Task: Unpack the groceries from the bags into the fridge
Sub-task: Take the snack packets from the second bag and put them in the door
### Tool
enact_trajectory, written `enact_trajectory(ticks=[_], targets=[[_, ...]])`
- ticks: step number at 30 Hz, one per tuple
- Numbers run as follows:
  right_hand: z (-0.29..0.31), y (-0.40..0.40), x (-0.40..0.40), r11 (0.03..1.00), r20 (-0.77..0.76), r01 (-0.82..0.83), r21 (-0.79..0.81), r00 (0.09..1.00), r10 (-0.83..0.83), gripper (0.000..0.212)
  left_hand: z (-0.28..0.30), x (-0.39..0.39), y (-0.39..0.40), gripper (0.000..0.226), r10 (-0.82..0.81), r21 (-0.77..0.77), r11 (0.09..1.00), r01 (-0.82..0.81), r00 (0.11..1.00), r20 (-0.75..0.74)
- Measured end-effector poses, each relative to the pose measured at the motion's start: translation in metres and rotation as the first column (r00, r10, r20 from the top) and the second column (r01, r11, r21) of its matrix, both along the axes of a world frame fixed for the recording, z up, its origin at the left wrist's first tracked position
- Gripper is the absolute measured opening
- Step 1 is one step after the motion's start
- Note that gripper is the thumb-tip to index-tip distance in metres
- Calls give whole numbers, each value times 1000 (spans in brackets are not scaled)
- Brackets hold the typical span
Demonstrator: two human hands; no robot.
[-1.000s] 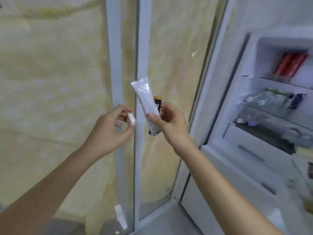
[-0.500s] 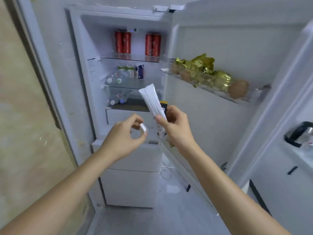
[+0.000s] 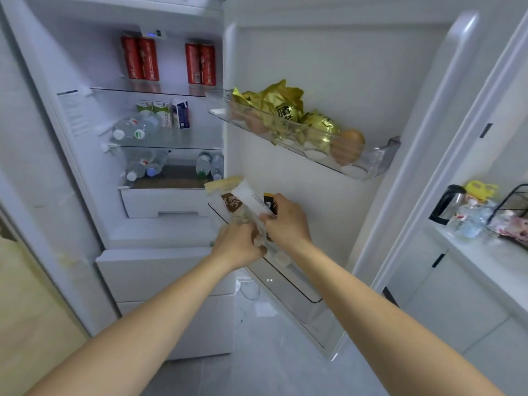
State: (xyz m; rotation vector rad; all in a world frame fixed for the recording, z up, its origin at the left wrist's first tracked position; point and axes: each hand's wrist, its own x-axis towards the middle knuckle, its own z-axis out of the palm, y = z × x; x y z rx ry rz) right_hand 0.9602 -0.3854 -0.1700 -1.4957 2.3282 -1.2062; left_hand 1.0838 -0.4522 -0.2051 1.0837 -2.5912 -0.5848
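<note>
The fridge (image 3: 80, 172) stands open with its door (image 3: 328, 67) swung to the right. My right hand (image 3: 287, 221) grips a white packet (image 3: 251, 200) and a small black-and-yellow item (image 3: 270, 200) at the lower door shelf (image 3: 291, 284). A cream bag with brown lettering (image 3: 228, 201) sits in that shelf. My left hand (image 3: 238, 244) is closed against the bag's lower part, next to the right hand. Whether it still holds the small white piece is hidden.
Red cans (image 3: 140, 58) fill the top shelf, cartons (image 3: 163, 112) and water bottles (image 3: 131, 130) lie below. The upper door shelf (image 3: 380, 161) holds gold bags (image 3: 274, 104) and eggs (image 3: 350, 142). A kettle (image 3: 447, 204) and wire rack (image 3: 511, 212) stand on the right counter (image 3: 491, 270).
My view turned from the glass panel to the open fridge. Both hands moved forward and down to the lower door shelf, carrying the white packet with them.
</note>
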Motion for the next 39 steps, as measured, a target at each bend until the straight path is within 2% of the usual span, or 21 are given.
enact_trajectory(ticks=[5,11,13,15,17,22,25,28,31,35,39], targets=[[-20,-42,-6,995,-115,-52,89,991,62,22,-11,5,-7,29,-11,-118,993,17,999,53],[-32,-83,-5,980,-161,-132,146,975,155,32,-10,15,-2,46,-92,-202,973,110,991,94],[-32,-94,-2,973,-243,-161,164,950,198,33,-11,20,-1,44,-118,-198,971,133,989,87],[-31,-104,3,965,-389,-190,180,888,247,43,-11,26,-2,38,-152,-167,973,158,987,45],[-28,-112,9,966,-444,-211,153,858,258,49,-13,36,-3,37,-155,-167,974,153,988,-3],[-12,-121,33,971,-376,-241,-5,900,221,39,-3,81,-2,44,12,-217,976,-11,1000,2],[10,-121,69,937,-387,-349,7,863,325,35,15,134,3,56,182,-264,947,-180,983,-18],[29,-115,121,868,-456,-493,61,760,463,41,35,203,21,54,381,-342,865,-366,924,-24],[52,-96,191,760,-493,-642,105,630,600,48,57,279,63,54,570,-444,730,-519,821,-23],[74,-39,304,559,-542,-828,47,448,710,57,80,376,165,62,793,-534,496,-685,608,-43],[69,60,418,280,-573,-960,-25,243,783,64,77,460,309,59,945,-573,218,-790,317,-77]])
